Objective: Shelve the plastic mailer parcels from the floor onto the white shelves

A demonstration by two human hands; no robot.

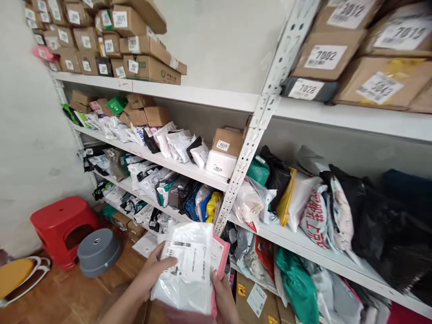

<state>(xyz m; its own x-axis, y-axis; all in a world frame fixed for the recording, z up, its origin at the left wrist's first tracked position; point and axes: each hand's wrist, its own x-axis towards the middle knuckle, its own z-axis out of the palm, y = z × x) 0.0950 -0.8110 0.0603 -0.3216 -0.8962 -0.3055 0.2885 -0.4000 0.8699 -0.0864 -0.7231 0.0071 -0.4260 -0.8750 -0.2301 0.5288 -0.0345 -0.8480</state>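
My two hands hold a small stack of soft mail parcels low in the middle of the view. On top lies a white plastic parcel [189, 265] with a printed label, and a pink parcel [221, 254] shows behind it. My left hand [153, 270] grips the stack's left edge, thumb on the label. My right hand [224, 299] holds the lower right edge, fingers under the stack. White metal shelves [251, 135] full of parcels stand just beyond the stack.
Cardboard boxes [135, 49] with numbered labels fill the top shelf. Soft bags [313, 207] crowd the middle and lower shelves. A red plastic stool [57, 220], a grey round object [97, 249] and a yellow-and-white seat [16, 274] stand on the floor at left.
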